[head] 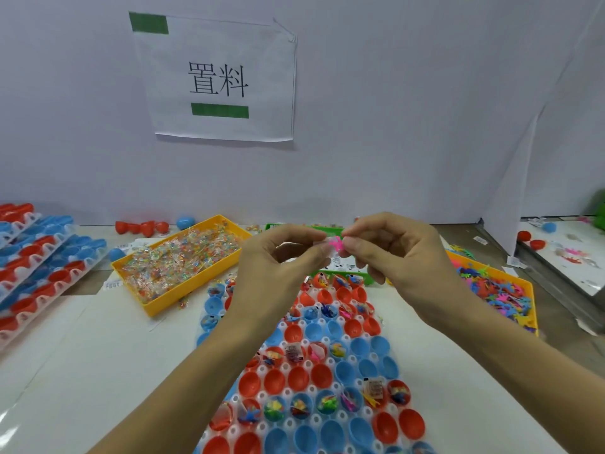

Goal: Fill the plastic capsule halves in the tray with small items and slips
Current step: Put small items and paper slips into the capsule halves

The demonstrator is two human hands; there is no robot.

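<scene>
A clear tray [307, 365] of red and blue capsule halves lies in front of me; some halves hold small toys and slips, others hold nothing. Above its far end my left hand [281, 257] and my right hand [389, 247] meet. Between their fingertips they pinch a small pink toy [335, 244] together with what looks like a clear or white slip. A yellow bin [157, 303] of clear packets sits to the left. An orange bin [527, 290] of colourful flat toys sits to the right.
A green bin [366, 278] of slips lies behind my hands. Stacked trays of capsule halves [39, 267] stand at the left. Loose red and blue halves [147, 227] lie by the wall. A second table [563, 257] adjoins at the right.
</scene>
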